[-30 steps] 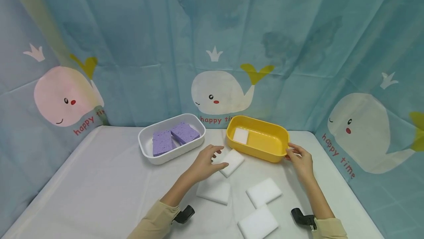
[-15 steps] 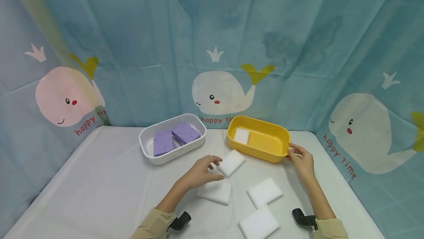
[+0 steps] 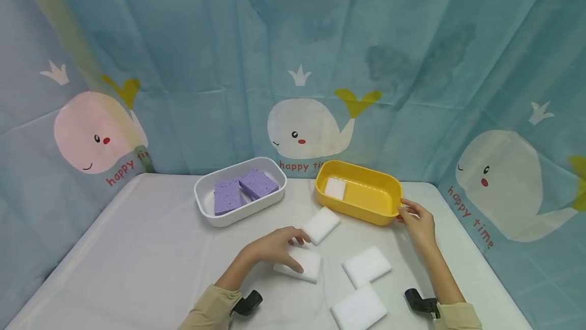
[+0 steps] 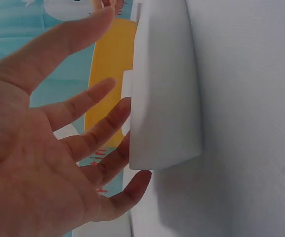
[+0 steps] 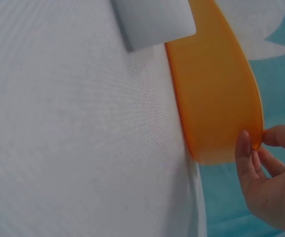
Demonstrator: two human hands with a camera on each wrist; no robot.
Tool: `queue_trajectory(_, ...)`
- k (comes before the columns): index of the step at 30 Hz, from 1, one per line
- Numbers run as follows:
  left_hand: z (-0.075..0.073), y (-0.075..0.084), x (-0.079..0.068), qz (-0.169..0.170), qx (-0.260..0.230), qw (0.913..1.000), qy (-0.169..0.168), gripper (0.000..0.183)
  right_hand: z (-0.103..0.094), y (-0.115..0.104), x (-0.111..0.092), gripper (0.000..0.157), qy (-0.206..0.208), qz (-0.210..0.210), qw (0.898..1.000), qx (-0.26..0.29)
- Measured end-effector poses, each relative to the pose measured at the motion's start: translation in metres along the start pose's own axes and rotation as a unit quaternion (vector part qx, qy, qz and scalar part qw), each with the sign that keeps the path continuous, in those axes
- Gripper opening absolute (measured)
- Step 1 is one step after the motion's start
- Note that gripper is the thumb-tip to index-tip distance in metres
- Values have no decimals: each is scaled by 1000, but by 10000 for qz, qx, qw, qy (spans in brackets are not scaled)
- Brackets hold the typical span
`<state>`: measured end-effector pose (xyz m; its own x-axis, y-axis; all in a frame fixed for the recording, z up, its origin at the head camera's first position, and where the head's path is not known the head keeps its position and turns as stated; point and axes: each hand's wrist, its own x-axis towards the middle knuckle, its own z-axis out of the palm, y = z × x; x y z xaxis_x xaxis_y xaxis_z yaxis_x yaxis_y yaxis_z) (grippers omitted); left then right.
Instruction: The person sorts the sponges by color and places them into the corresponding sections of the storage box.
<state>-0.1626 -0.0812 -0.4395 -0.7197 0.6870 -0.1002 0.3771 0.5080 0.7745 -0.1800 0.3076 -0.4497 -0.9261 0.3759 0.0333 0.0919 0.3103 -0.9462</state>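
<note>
My left hand (image 3: 276, 247) hovers over a white sponge (image 3: 308, 263), fingers spread and loosely bent with the thumb apart. In the left wrist view that white sponge (image 4: 166, 98) lies just past the fingertips; whether they touch it I cannot tell. My right hand (image 3: 418, 224) pinches the right end of the yellow tray (image 3: 357, 212) between thumb and fingers. The right wrist view shows the right hand (image 5: 273, 180) on the rim of the yellow tray (image 5: 219, 94). One small white sponge (image 3: 335, 188) lies at the left inside this tray.
Another white sponge (image 3: 322, 225) lies before the yellow tray. Two more, a white sponge (image 3: 367, 266) and a nearer white sponge (image 3: 359, 307), lie between the arms. A white tray (image 3: 247, 213) at back left holds purple sponges (image 3: 227, 198). A whale-print curtain (image 3: 220, 65) stands behind.
My left hand has come back toward me, from beside the sponge in front of the yellow tray to over the nearer one. The right hand keeps its hold on the tray.
</note>
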Motion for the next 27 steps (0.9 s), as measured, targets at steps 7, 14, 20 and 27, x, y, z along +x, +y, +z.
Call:
queue_trajectory(7,1,-6,0,48,71,9995,-313,62,-1,4,2,41,-3,10,10000,-30)
queue_trajectory(14,2,-8,-1,-68,154,9989,-429,60,-1,4,2,41,-26,-20,10000,-2)
queue_trajectory(20,2,-8,-1,-34,143,9992,-384,59,-1,3,1,41,-46,-13,10000,-12)
queue_trajectory(27,4,-7,-1,-134,217,9991,-341,58,-1,3,1,41,-39,3,10000,33)
